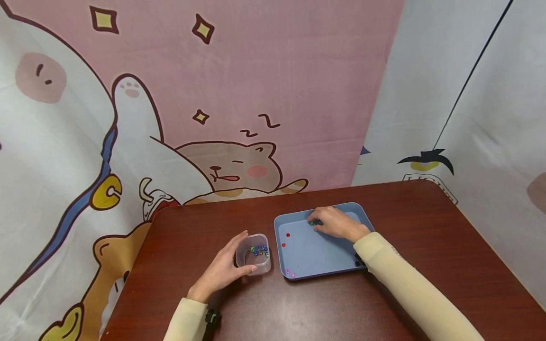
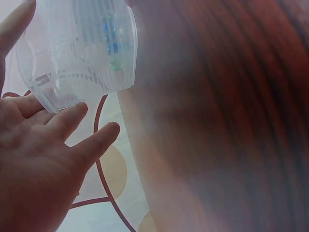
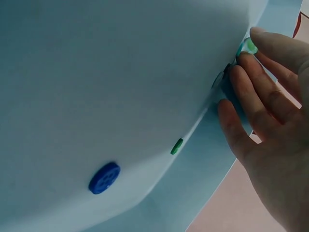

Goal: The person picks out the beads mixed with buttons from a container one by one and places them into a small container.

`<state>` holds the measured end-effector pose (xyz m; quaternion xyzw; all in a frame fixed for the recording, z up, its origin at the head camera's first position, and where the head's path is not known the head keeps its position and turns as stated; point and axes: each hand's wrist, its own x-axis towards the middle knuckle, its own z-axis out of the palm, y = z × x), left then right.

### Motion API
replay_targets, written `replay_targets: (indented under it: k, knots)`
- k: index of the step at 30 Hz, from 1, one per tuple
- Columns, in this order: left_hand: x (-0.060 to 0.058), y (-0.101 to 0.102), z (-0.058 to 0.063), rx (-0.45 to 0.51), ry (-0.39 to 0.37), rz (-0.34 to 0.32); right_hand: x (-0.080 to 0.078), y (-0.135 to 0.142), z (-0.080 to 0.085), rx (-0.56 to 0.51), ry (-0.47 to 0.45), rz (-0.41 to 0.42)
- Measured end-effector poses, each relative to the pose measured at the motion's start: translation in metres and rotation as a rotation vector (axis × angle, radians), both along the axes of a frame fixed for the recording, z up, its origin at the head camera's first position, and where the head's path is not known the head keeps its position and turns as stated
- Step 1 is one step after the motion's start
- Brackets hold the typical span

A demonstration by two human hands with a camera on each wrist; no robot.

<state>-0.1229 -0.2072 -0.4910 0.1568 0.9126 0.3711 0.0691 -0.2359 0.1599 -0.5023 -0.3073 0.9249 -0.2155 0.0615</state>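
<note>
My left hand [image 1: 222, 267] holds a clear plastic container [image 1: 257, 270], thumb at its near side and fingers at its far side. Several blue and green glass marbles [image 1: 259, 251] lie in the container, blurred through its wall in the left wrist view. Inside a light blue tray [image 1: 317, 255], my right hand [image 1: 334, 221] reaches to the far wall. In the right wrist view its thumb and fingers pinch a green marble [image 3: 251, 46]. Dark and teal round pieces [image 3: 218, 79] lie by its fingertips. Further off are a green button [image 3: 177, 146] and a blue button [image 3: 104, 178].
Two red buttons [image 1: 287, 235] lie in the tray's left part and pink buttons [image 1: 290, 273] in its near left corner. Black pieces [image 1: 358, 261] sit near the right wrist, partly hidden by the sleeve. A cartoon-printed cloth [image 1: 298, 94] hangs behind the brown table [image 1: 307, 308].
</note>
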Motion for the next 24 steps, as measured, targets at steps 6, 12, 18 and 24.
replay_targets:
  k: [6, 12, 18, 24]
  knots:
    - [-0.0002, 0.0, 0.0001, -0.003, 0.005, 0.001, -0.0015, 0.0001, -0.0018, 0.011, -0.006, -0.003]
    - [-0.0001, 0.0005, 0.0018, 0.003, 0.001, 0.001, -0.0019, 0.0005, -0.0027, 0.006, -0.003, -0.004]
    - [-0.0001, 0.0004, 0.0019, 0.005, -0.004, 0.0, -0.0022, -0.0003, -0.0037, -0.002, 0.016, -0.005]
    - [0.0009, 0.0003, 0.002, 0.003, -0.017, 0.003, -0.0031, -0.0011, -0.0026, -0.008, 0.032, 0.007]
